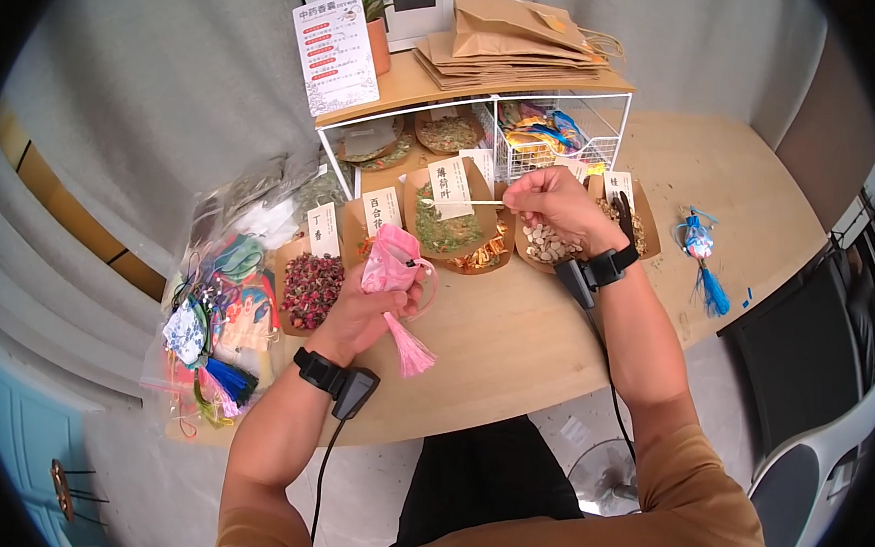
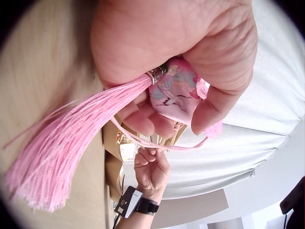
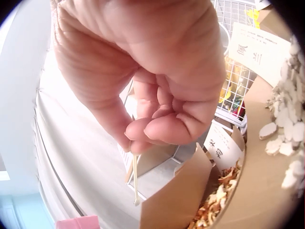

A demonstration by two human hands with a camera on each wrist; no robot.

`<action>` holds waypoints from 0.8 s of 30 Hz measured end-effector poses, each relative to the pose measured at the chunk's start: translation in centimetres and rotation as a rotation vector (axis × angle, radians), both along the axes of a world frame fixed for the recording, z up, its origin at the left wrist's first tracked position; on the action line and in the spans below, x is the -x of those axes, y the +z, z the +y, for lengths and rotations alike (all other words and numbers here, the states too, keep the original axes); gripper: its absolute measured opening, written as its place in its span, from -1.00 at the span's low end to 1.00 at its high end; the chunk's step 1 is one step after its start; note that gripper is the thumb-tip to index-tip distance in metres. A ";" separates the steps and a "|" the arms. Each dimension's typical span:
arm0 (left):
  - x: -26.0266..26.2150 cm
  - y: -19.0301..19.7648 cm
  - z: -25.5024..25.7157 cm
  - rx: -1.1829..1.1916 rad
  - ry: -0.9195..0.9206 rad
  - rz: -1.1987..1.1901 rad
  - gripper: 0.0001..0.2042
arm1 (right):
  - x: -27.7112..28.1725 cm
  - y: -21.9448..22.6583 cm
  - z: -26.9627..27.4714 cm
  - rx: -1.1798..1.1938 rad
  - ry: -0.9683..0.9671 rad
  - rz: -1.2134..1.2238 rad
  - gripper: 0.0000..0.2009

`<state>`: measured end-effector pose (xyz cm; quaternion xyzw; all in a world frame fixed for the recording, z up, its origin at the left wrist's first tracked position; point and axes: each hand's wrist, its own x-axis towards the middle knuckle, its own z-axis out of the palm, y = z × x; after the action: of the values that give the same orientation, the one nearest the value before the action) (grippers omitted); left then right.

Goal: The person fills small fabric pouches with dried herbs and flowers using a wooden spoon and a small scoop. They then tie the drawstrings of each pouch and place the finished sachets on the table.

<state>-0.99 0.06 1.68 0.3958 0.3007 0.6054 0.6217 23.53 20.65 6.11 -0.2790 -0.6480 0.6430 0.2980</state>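
A pink pouch (image 1: 392, 258) with a floral print and a long pink tassel (image 2: 66, 143) is gripped by the left hand (image 1: 363, 314), thumb on one side and fingers on the other. The right hand (image 1: 560, 209) pinches a thin pale stick (image 3: 136, 181) between thumb and fingertips. In the head view that stick points left, over a tray of green dried leaves (image 1: 448, 232). Below the right hand is a tray of whitish slices (image 1: 547, 246). Dark red dried buds (image 1: 310, 291) fill a tray beside the left hand.
A shelf (image 1: 408, 95) with paper bags (image 1: 512, 37) and a wire basket (image 1: 525, 159) spans the back. Pouches with tassels (image 1: 225, 311) are heaped at left. A blue-tasselled pouch (image 1: 700, 244) lies at right. Labelled cards (image 1: 377, 210) stand in the trays.
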 end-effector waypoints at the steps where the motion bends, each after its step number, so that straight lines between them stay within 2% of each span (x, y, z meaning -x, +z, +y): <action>1: 0.1 -0.1 0.0 0.002 -0.004 0.002 -0.62 | 0.0 0.2 -0.2 0.012 0.024 0.034 -0.90; 4: 0.1 -0.2 0.1 0.004 0.001 0.002 -0.63 | -0.2 0.9 -1.0 0.019 0.099 0.113 -0.90; 7: -0.1 0.0 0.0 0.003 0.019 0.004 -0.64 | -0.4 1.7 -1.8 -0.022 0.171 0.086 -0.91; 10: 0.0 0.0 0.1 0.012 0.012 0.016 -0.64 | -0.1 2.4 -2.9 -0.242 0.149 -0.003 -0.92; 13: -0.2 0.2 0.0 0.021 0.026 0.019 -0.63 | 0.3 2.3 -3.4 -0.320 0.141 0.037 -0.92; 16: -0.2 0.1 0.0 0.013 0.025 0.014 -0.62 | 0.6 2.1 -3.4 -0.546 0.124 0.141 -0.91; 19: -0.1 -0.1 0.1 -0.003 0.007 0.006 -0.62 | 0.5 1.8 -3.1 -0.615 0.107 0.132 -0.90; 22: -0.1 0.0 0.1 -0.002 0.007 0.004 -0.61 | 0.8 1.5 -3.0 -0.556 0.035 0.228 -0.92; 24: -0.1 0.1 0.1 -0.004 0.001 0.001 -0.61 | 1.1 1.2 -2.6 -0.471 -0.080 0.164 -0.95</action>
<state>-0.87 0.13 1.76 0.3971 0.3000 0.6061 0.6205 22.47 18.06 7.27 -0.1742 -0.7421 0.4824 0.4316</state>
